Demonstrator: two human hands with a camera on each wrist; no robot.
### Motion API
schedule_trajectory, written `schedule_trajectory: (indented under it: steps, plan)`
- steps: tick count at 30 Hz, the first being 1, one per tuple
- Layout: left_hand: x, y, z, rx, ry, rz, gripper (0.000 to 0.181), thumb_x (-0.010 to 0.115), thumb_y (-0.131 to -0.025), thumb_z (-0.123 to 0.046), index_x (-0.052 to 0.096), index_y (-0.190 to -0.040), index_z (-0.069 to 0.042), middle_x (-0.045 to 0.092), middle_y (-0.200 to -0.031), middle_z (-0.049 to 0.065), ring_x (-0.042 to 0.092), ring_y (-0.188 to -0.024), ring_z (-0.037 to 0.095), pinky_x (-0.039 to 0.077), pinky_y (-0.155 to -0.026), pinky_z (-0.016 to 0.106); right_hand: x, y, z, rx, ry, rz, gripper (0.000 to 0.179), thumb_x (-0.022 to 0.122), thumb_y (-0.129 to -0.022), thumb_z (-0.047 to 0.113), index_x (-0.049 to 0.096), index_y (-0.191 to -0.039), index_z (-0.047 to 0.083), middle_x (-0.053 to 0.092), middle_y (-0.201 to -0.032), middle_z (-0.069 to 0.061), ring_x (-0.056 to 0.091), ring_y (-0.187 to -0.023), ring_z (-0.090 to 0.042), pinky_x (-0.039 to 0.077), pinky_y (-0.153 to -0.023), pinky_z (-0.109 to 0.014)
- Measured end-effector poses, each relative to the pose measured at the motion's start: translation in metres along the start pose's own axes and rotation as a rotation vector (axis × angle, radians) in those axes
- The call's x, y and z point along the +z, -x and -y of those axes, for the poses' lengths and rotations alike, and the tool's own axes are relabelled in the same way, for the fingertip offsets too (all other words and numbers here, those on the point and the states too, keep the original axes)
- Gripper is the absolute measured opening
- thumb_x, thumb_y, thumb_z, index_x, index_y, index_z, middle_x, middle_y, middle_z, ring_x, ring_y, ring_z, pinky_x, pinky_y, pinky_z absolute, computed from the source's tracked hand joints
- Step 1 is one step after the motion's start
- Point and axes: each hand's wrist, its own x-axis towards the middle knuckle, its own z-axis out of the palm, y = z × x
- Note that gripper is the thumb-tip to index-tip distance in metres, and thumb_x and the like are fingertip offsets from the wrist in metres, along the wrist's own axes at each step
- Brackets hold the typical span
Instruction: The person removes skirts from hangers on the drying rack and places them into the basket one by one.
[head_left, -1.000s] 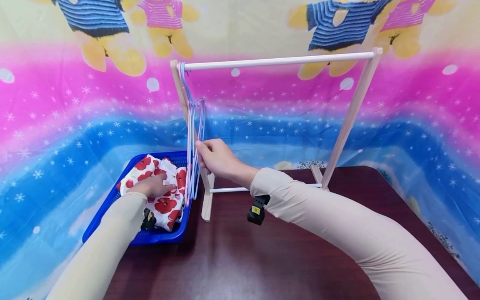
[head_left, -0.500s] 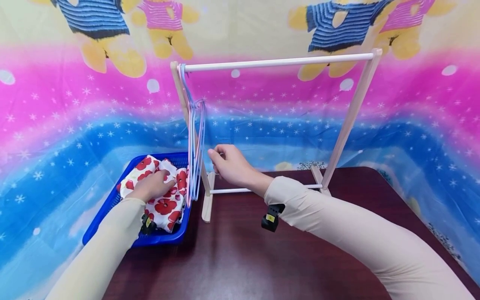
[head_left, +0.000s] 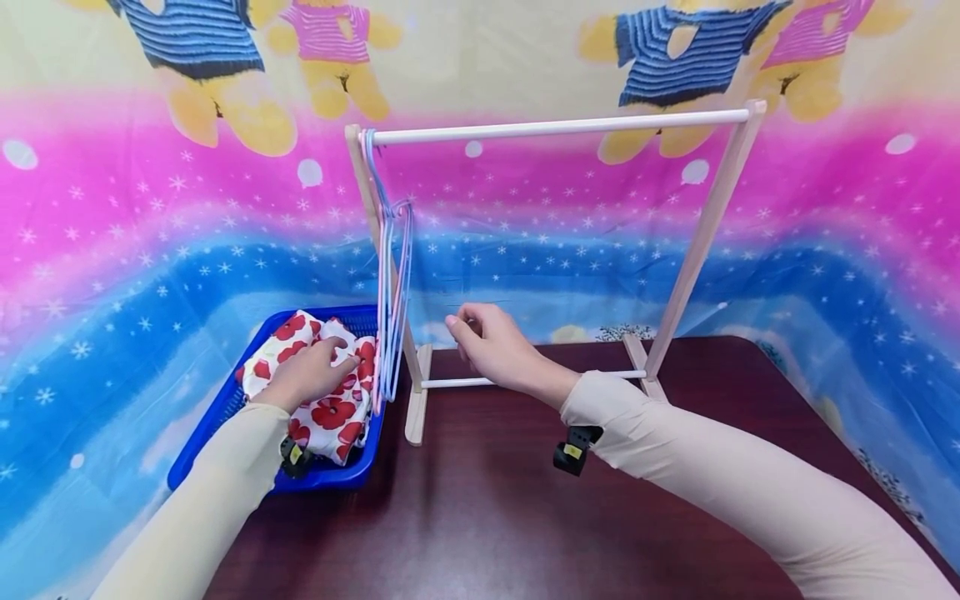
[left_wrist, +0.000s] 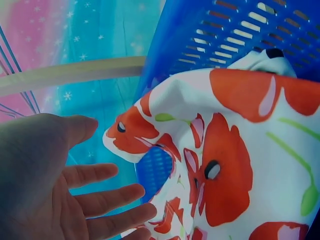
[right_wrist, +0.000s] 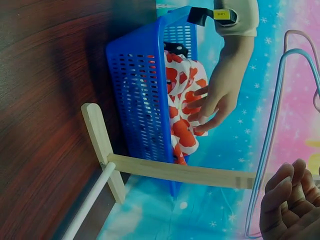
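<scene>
My left hand (head_left: 313, 371) is spread just over a white garment with red flowers (head_left: 330, 412); in the left wrist view its fingers look straight and hold nothing. The garment (left_wrist: 225, 165) lies bunched in a blue perforated basket (head_left: 322, 477). Right of the hangers, in front of the rack, my right hand (head_left: 491, 346) hovers with loosely curled fingers and nothing in them. Several thin pink and blue hangers (head_left: 387, 308) hang together at the left end of the rack's white top rod (head_left: 555, 127). Seen from the right wrist, the hangers (right_wrist: 275, 115) are close to my right hand (right_wrist: 290, 205).
The wooden rack's left foot (head_left: 416, 417) stands beside the basket, its right post (head_left: 701, 242) farther right. A white lower bar (head_left: 457, 382) joins them. All stand on a dark red-brown table (head_left: 487, 508). A patterned cloth (head_left: 525, 267) surrounds it. Something black with white dots (right_wrist: 176, 48) shows inside the basket.
My right hand has come away from the hangers, moving right and slightly toward me. The hangers stay at the rod's left end. My left hand has barely moved over the garment.
</scene>
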Motion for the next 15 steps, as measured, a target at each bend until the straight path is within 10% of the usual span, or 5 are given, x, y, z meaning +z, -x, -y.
schedule_trajectory:
  steps: [15]
  plan:
    - [0.004,0.011,-0.008,0.026,0.059,-0.024,0.062,0.055,-0.101,-0.044,0.045,-0.147,-0.003,0.062,-0.134,0.027,0.070,-0.104,0.036,0.060,-0.088,0.054,-0.007,0.014,-0.019,0.040,-0.042,0.026,0.035,0.049,-0.107,0.024,0.055,-0.082,0.001,0.054,-0.065,-0.009,0.048,-0.053,-0.016,0.040,-0.051,-0.027]
